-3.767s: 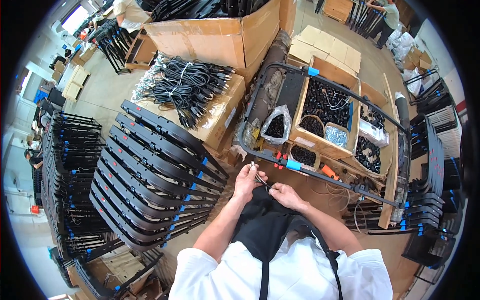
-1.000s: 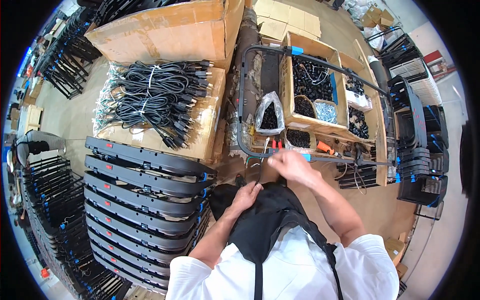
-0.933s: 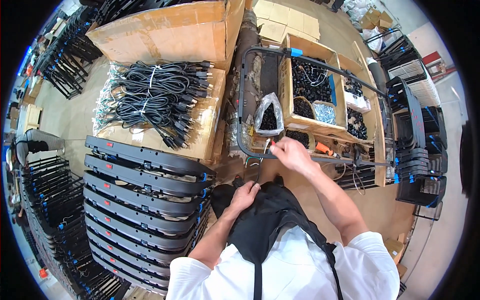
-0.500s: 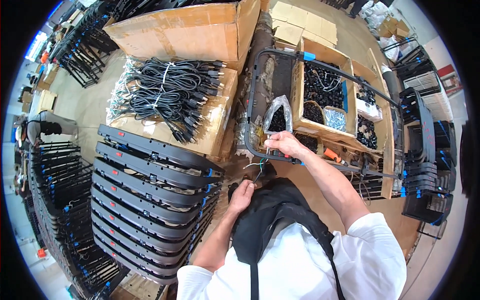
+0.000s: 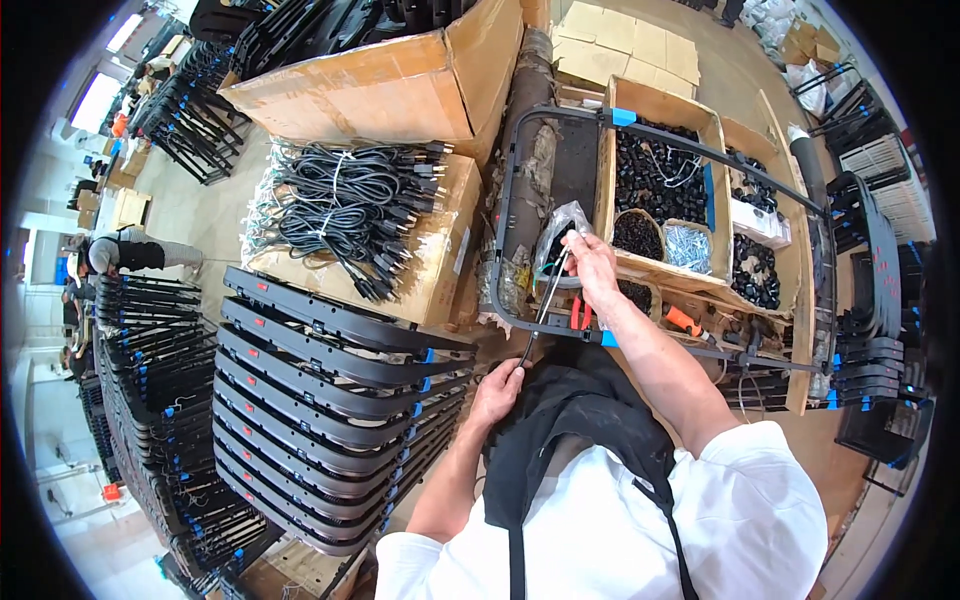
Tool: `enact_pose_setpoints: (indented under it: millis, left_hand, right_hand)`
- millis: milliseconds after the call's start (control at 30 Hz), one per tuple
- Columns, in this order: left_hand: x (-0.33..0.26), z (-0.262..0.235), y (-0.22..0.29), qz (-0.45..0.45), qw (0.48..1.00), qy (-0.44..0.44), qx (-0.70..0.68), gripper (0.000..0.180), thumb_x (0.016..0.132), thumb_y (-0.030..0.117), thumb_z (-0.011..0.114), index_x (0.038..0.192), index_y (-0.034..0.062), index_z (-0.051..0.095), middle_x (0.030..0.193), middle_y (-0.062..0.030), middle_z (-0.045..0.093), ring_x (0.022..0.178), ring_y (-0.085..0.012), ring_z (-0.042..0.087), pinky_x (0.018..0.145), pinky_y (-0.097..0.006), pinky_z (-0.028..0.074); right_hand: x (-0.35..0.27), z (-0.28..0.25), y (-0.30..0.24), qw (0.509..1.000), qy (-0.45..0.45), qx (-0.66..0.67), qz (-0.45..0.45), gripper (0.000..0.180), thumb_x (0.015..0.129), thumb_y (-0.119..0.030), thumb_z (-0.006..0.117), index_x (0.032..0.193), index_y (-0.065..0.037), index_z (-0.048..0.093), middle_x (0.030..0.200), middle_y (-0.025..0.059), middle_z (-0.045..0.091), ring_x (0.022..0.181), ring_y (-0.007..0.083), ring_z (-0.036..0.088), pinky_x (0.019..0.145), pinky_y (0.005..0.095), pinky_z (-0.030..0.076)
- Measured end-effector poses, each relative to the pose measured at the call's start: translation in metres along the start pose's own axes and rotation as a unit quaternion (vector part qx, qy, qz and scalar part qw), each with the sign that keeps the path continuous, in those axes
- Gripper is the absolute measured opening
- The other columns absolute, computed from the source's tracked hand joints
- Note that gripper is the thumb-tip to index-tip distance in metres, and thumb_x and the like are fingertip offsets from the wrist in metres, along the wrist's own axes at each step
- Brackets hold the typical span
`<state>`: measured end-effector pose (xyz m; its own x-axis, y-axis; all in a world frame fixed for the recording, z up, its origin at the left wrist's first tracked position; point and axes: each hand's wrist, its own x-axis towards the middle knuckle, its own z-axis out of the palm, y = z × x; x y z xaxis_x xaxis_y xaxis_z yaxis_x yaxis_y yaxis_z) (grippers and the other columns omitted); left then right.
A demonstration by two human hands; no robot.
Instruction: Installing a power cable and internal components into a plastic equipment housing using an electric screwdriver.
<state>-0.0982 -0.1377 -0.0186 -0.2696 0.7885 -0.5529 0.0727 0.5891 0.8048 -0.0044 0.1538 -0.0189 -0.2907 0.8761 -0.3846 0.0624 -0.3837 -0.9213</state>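
Across the floor on the person's left, a stack of flat black frames (image 5: pixel 330 400) with small blue clips lies fanned out, with more stacks beyond it toward the far left. Past the stack, a big brown carton (image 5: pixel 400 85) stands beside a lower carton (image 5: pixel 440 250) heaped with bundles of black power cords (image 5: pixel 350 205), each bundle tied with a white strip. Straight ahead of the person, one black frame (image 5: pixel 560 120), a large rounded rectangle of thin black bar with blue tape patches at its far and near edges, lies over the work area. Under its right half sits a wooden tray (image 5: pixel 660 105) split into compartments, filled with small black parts; a round basket of black parts (image 5: pixel 635 232) and a pocket of silvery screws (image 5: pixel 690 247) sit at its near edge. A clear plastic bag (image 5: pixel 560 225) with dark pieces rests just left of the tray. Flattened tan cardboard sheets (image 5: pixel 630 45) lie at the far side.

A thin cable (image 5: pixel 548 290), dark with a pale stretch, runs taut between both hands across the frame's near left corner. The right hand (image 5: pixel 592 270) is raised and stretched forward beside the bag, its grip pinched shut on the cable's upper end. The left hand (image 5: pixel 498 385) sits low by the black apron, closed around the lower end. Red-handled pliers (image 5: pixel 578 315) lie just under the right wrist.
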Motion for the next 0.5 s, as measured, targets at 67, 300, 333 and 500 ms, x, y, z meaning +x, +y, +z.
enact_pose_setpoints:
  millis: [67, 300, 333, 500]
  left_hand:
    - [-0.002, 0.003, 0.005, 0.038, 0.999, 0.028, 0.02, 0.03, 0.108, 0.029, 0.055, 0.127, 0.0098, 0.069, 0.091, -0.0071, 0.07, 0.089, -0.0174, 0.066, 0.086, -0.034, 0.053]
    - [-0.001, 0.012, 0.001, 0.018, 0.998, 0.053, -0.026, 0.03, 0.109, 0.029, 0.054, 0.124, 0.0072, 0.069, 0.097, -0.0081, 0.072, 0.096, -0.019, 0.066, 0.091, -0.034, 0.052]
    - [0.005, 0.02, -0.001, 0.051, 0.995, 0.073, -0.055, 0.029, 0.11, 0.027, 0.053, 0.123, 0.0064, 0.069, 0.095, -0.0075, 0.071, 0.094, -0.0174, 0.065, 0.089, -0.032, 0.052]
    - [0.034, 0.031, 0.019, 0.027, 0.986, 0.074, -0.144, 0.023, 0.112, 0.021, 0.05, 0.122, 0.0036, 0.063, 0.088, -0.0016, 0.063, 0.076, -0.0084, 0.059, 0.071, -0.025, 0.053]
  right_hand:
    - [0.012, 0.004, -0.004, 0.997, -0.017, -0.075, 0.0, 0.03, 0.103, -0.031, 0.065, 0.094, -0.004, 0.074, 0.067, 0.0008, 0.062, 0.053, 0.0102, 0.057, 0.051, 0.0278, 0.043]
    - [0.044, 0.018, -0.019, 0.996, -0.061, -0.039, -0.053, 0.028, 0.105, -0.03, 0.064, 0.097, -0.004, 0.07, 0.067, 0.0011, 0.063, 0.053, 0.0106, 0.058, 0.05, 0.0264, 0.045]
    - [0.046, 0.02, -0.022, 0.996, -0.066, -0.039, -0.053, 0.028, 0.105, -0.03, 0.064, 0.097, -0.004, 0.07, 0.067, 0.0011, 0.063, 0.053, 0.0106, 0.058, 0.05, 0.0264, 0.045]
    - [0.038, 0.016, -0.058, 0.985, -0.162, -0.057, -0.021, 0.038, 0.102, -0.035, 0.07, 0.118, 0.0, 0.07, 0.083, 0.0014, 0.067, 0.061, 0.0098, 0.062, 0.052, 0.0252, 0.048]
